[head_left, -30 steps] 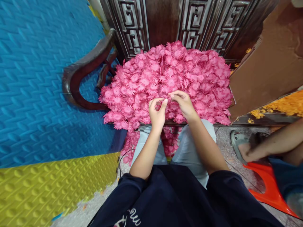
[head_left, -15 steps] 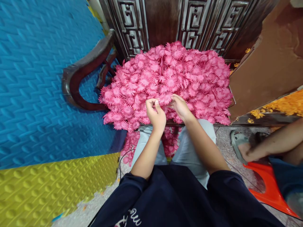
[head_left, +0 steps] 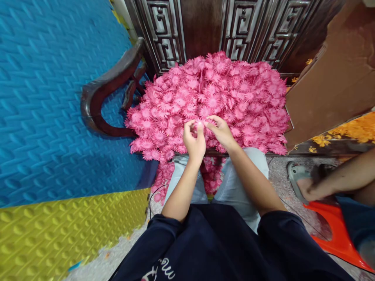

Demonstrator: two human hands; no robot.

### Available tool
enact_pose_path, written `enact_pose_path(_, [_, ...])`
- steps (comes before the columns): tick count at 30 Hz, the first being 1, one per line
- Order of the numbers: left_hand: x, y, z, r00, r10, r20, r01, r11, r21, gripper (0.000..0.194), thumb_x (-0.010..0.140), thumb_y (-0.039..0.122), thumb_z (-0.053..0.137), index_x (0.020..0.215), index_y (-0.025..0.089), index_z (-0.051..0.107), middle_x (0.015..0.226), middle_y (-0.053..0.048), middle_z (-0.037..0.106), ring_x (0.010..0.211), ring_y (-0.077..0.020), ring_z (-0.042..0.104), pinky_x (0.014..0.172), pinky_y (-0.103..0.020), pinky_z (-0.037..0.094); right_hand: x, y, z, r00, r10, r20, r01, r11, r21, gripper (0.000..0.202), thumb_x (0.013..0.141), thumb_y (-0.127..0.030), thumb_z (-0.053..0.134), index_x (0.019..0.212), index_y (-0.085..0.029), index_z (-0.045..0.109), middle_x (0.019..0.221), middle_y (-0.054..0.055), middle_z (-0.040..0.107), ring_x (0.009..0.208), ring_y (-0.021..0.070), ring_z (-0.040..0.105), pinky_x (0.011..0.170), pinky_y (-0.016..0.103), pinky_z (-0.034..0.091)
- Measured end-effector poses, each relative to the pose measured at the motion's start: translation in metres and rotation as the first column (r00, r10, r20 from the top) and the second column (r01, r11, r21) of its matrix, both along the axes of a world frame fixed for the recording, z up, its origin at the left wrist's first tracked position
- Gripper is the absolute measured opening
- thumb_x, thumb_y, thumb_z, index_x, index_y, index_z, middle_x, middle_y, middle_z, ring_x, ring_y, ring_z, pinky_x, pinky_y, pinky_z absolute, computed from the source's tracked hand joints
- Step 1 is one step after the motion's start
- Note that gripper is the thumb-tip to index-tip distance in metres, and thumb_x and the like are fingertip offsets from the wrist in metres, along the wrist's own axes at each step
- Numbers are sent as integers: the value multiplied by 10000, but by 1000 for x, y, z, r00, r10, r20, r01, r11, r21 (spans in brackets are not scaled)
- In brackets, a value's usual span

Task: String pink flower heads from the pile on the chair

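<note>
A broad heap of pink artificial flowers [head_left: 166, 111] with thin, spiky petals covers the seat in front of me. Over its near edge, my left hand [head_left: 194, 142] and my right hand [head_left: 222, 133] meet at the fingertips. Between them is one pink flower [head_left: 201, 120], partly covered by the fingers. The left thumb and index finger pinch it from the left. From the other side, the right thumb and index finger close on its edge. Any smaller part inside the pinch is hidden.
A dark wooden armrest [head_left: 90, 101] curves at the left beside blue and yellow foam mats [head_left: 43, 117]. Carved wood stands behind the heap. At right are a cardboard sheet [head_left: 331, 82], orange flowers [head_left: 354, 128], and another person's leg [head_left: 336, 177] near a red stool [head_left: 336, 230].
My right hand has moved slightly left, bringing its fingertips to those of my left hand. The flower between them is now more covered by the fingers.
</note>
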State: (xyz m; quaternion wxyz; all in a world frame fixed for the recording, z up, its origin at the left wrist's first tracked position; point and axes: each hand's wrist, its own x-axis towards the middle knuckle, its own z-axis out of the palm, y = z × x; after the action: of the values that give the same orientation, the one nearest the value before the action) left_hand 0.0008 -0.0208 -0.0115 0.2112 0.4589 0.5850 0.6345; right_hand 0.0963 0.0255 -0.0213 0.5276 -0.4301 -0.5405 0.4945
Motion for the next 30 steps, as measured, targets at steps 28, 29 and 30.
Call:
enact_pose_path(28, [-68, -36, -134, 577, -354, -736, -40, 888, -458, 421, 817, 516, 509, 1001, 143, 572, 1061, -164, 598, 1002, -296, 514, 866, -374, 361, 16, 69, -5, 967, -223, 121, 218, 975, 52, 114, 717, -261, 580, 798, -186, 554, 915, 10, 605, 982, 148, 541, 966, 333, 405])
enact_pose_path(29, [-68, -33, -132, 539, -370, -757, -56, 881, -470, 430, 829, 532, 472, 999, 150, 573, 1059, -163, 603, 995, -304, 520, 854, -381, 358, 11, 72, -3, 966, -225, 129, 218, 974, 63, 98, 720, -229, 577, 803, -180, 557, 925, 16, 604, 995, 149, 541, 989, 341, 395])
enact_pose_path(30, [-67, -29, -130, 507, -384, -771, -68, 874, -481, 436, 846, 537, 430, 988, 151, 574, 1043, -162, 612, 982, -308, 530, 842, -386, 355, 7, 73, 0, 965, -228, 130, 221, 973, 68, 87, 720, -192, 572, 805, -176, 558, 917, 17, 601, 985, 148, 545, 1000, 346, 391])
